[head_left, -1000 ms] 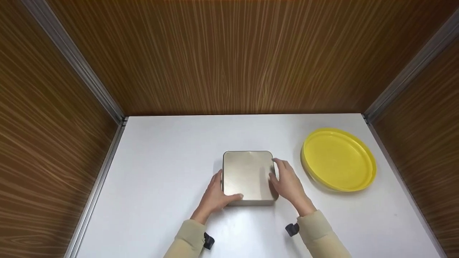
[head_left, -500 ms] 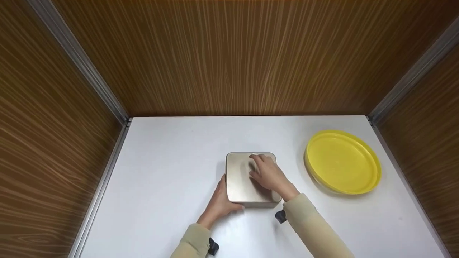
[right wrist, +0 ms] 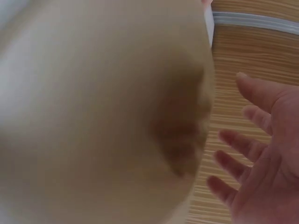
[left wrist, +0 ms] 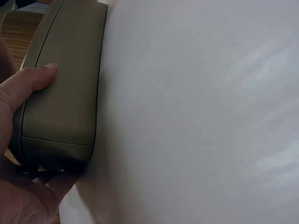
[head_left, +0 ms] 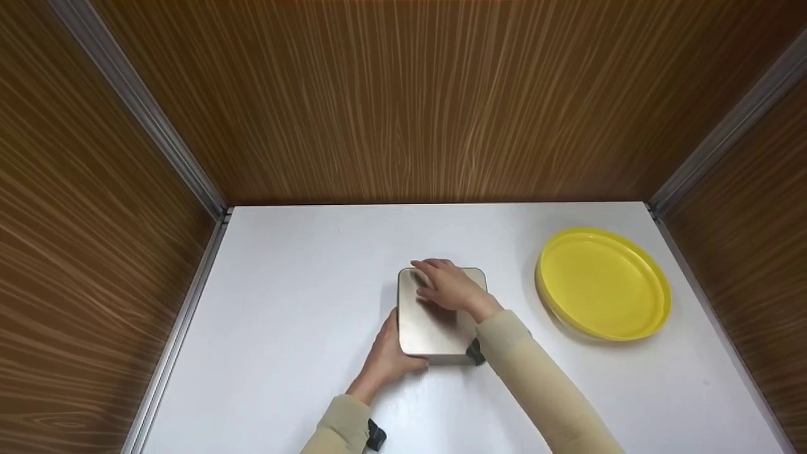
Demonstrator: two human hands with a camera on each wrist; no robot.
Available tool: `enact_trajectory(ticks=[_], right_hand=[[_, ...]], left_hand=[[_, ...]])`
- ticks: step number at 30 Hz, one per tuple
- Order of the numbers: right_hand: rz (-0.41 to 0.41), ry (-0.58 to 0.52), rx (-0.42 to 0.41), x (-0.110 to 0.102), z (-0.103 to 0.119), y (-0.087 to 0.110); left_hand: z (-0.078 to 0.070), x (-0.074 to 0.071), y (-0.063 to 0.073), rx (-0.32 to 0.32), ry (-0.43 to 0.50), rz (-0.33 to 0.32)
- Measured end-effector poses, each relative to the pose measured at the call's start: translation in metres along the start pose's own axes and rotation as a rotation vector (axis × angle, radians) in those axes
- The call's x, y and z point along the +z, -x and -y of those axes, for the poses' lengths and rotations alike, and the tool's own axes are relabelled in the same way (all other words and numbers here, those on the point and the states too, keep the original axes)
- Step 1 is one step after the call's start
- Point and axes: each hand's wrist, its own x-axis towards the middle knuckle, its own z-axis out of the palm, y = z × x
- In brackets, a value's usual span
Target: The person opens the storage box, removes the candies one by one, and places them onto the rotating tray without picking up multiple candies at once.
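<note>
A silvery metal tin (head_left: 419, 331) with rounded corners and a flat lid sits on the white table. At its near left corner my left hand (head_left: 384, 358) grips it, thumb along the front wall and fingers at the left side. The left wrist view shows the thumb (left wrist: 39, 78) against the tin's wall (left wrist: 70, 102), below a seam near the top edge. My right hand (head_left: 449, 287) hovers over the lid, fingertips by the far left corner. In the right wrist view its fingers (right wrist: 238, 142) are spread, holding nothing, and reflect in the shiny lid (right wrist: 93, 93).
A round yellow lid or tray (head_left: 602, 284) lies on the table (head_left: 296, 284) at the right. Wood-grain panels (head_left: 403, 101) with metal corner rails (head_left: 157, 120) enclose the back and both sides.
My right hand has left the tin's right edge and moved leftward over the lid to its far left corner. My left thumb has slid from the lid's top down to the front wall.
</note>
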Motion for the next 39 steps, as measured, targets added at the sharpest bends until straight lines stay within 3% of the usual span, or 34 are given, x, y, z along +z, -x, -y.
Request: enact_trajectory(ticks=[8, 15, 23, 32, 39], right_hand=[[0.016, 0.071, 0.072, 0.009, -0.001, -0.015], [-0.022, 0.08, 0.13, 0.017, 0.0, -0.025], [-0.032, 0.003, 0.194, 0.027, -0.001, -0.037], [0.006, -0.014, 0.222, 0.032, 0.004, -0.046], [0.014, -0.032, 0.261, 0.034, -0.001, -0.046]], left_hand=[[-0.001, 0.001, -0.001, 0.024, 0.006, -0.026], [-0.005, 0.0, 0.003, -0.039, 0.0, -0.006], [-0.01, 0.004, 0.01, -0.037, -0.064, 0.018], [-0.012, 0.003, 0.015, -0.031, -0.043, 0.024], [-0.015, 0.013, 0.013, -0.013, -0.092, 0.037]])
